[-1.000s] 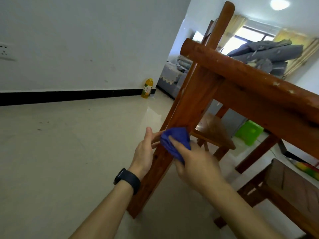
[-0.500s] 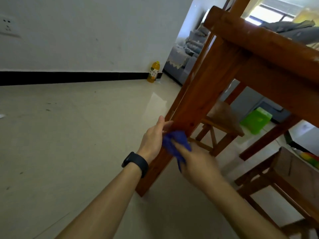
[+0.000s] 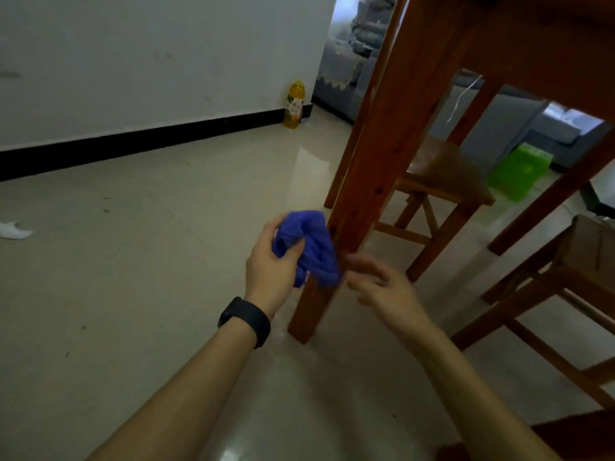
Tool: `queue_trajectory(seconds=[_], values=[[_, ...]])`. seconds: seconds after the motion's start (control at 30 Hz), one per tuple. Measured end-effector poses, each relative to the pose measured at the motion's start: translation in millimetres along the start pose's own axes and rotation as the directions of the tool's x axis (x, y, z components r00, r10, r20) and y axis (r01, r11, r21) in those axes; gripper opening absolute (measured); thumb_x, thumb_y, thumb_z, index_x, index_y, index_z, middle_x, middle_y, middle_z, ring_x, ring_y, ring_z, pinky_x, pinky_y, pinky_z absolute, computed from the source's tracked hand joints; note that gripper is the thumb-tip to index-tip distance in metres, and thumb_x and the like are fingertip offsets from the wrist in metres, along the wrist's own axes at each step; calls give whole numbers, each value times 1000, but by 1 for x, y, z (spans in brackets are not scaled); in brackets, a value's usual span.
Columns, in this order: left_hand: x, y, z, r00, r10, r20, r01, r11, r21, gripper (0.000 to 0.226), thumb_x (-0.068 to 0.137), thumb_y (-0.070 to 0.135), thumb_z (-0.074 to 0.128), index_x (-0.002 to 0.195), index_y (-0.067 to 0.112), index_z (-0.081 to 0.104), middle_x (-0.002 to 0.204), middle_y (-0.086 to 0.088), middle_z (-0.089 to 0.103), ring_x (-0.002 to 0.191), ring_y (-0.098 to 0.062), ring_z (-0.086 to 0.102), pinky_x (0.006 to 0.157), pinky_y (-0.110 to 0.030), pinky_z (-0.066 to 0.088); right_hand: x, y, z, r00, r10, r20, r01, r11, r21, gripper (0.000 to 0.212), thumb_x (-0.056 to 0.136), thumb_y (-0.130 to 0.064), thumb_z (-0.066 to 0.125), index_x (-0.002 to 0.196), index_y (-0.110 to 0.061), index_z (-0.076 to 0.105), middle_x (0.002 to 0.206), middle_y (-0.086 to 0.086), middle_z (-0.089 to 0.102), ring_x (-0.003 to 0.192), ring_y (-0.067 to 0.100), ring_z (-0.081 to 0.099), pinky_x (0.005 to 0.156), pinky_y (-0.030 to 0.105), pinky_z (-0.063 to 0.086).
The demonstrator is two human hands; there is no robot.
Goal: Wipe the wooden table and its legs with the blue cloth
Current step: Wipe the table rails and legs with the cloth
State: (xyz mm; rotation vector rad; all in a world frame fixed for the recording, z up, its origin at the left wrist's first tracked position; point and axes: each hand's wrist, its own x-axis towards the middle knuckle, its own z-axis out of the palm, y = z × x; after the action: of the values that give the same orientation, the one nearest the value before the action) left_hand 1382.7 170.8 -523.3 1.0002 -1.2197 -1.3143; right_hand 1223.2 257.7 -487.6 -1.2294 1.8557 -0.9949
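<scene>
Cloth first: the blue cloth [image 3: 312, 247] is bunched in the left hand [image 3: 269, 261], fingers and thumb curled round it, and its far side lies against the near bench leg [image 3: 376, 168], low down and not far above the foot. The right hand [image 3: 382, 287] hangs just across the leg from the left one, fingers spread and loose, holding nothing. It is a little blurred, and I cannot tell whether a fingertip touches the wood.

I judge the step in hand to be the leg wipe, on the lower stretch of this leg. The bench top [image 3: 549, 44] sits high above both hands, and from here I cannot judge whether it has been wiped.

Next I would press the cloth flat to the wood and draw it down to the foot, then work round the faces turned away from me. The free right hand could steady the leg.

Beyond the right hand stands a wooden stool [image 3: 442, 171], with a green box [image 3: 519, 171] farther back. Well past the left hand, a yellow bottle [image 3: 294, 104] stands by the wall.
</scene>
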Motion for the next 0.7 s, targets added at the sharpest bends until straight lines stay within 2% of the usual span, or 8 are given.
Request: queue_trajectory(seconds=[0.1, 0.2, 0.3, 0.4, 0.43, 0.5, 0.6, 0.7], values=[[13, 22, 16, 942, 325, -89, -310, 939, 148, 44, 97, 25, 60, 135, 42, 47, 126, 16, 55, 112, 0, 55, 90, -15, 49, 9, -17, -18, 954, -171, -247, 173, 985, -13, 42, 98, -40, 52, 138, -46, 41, 135, -22, 46, 108, -6, 52, 86, 22, 47], [8, 15, 50, 865, 501, -8, -473, 821, 319, 56, 95, 14, 57, 141, 42, 42, 137, 0, 47, 116, -3, 47, 94, -5, 38, 17, -37, -18, 923, -306, -233, 324, 945, 44, 51, 104, -33, 44, 148, -48, 24, 134, -32, 40, 112, -20, 45, 84, 5, 41], [-19, -48, 72, 911, 389, 135, -404, 777, 482, 68, 89, 7, 58, 141, 45, 35, 146, -5, 39, 123, -26, 49, 99, -36, 49, 17, -34, -7, 930, -308, -202, 327, 943, 69, 52, 106, -30, 40, 147, -52, 18, 131, -38, 38, 107, -31, 42, 80, -2, 39], [-41, -107, 66, 953, 17, 303, -228, 700, 677, 57, 95, 12, 52, 139, 46, 36, 146, 3, 34, 116, -23, 53, 93, -37, 52, 11, -21, 1, 950, -276, -149, 281, 960, 12, 57, 106, -36, 38, 150, -56, 8, 145, -34, 30, 126, -15, 38, 88, 0, 33], [-42, -112, 62, 966, -71, 248, -115, 743, 659, 51, 97, 15, 48, 138, 45, 39, 142, 6, 36, 109, -20, 56, 89, -34, 53, 8, -17, 1, 955, -264, -138, 265, 964, -6, 58, 106, -38, 38, 149, -58, 6, 150, -33, 26, 132, -9, 34, 95, 3, 29], [-35, -106, 57, 996, -53, 69, 10, 858, 514, 47, 96, 14, 50, 134, 40, 43, 136, 6, 40, 104, -18, 58, 84, -33, 55, 7, -8, 0, 964, -230, -135, 227, 973, -36, 56, 106, -37, 36, 149, -57, 7, 157, -26, 23, 136, -3, 29, 103, 16, 23], [-16, -70, 58, 968, 209, -140, -146, 920, 363, 44, 91, 9, 57, 131, 26, 49, 130, 1, 40, 98, -12, 52, 81, -26, 52, 10, 6, -2, 972, -194, -131, 187, 980, -61, 54, 106, -36, 35, 148, -58, 10, 158, -23, 23, 135, -2, 28, 106, 23, 22], [5, -32, 63, 860, 449, -241, -368, 875, 315, 44, 92, 12, 57, 132, 25, 46, 131, -7, 39, 102, -6, 46, 79, -12, 44, 14, 13, 3, 972, -200, -126, 194, 979, -64, 55, 107, -33, 34, 146, -63, 10, 142, -46, 22, 122, -25, 27, 103, 14, 23]])
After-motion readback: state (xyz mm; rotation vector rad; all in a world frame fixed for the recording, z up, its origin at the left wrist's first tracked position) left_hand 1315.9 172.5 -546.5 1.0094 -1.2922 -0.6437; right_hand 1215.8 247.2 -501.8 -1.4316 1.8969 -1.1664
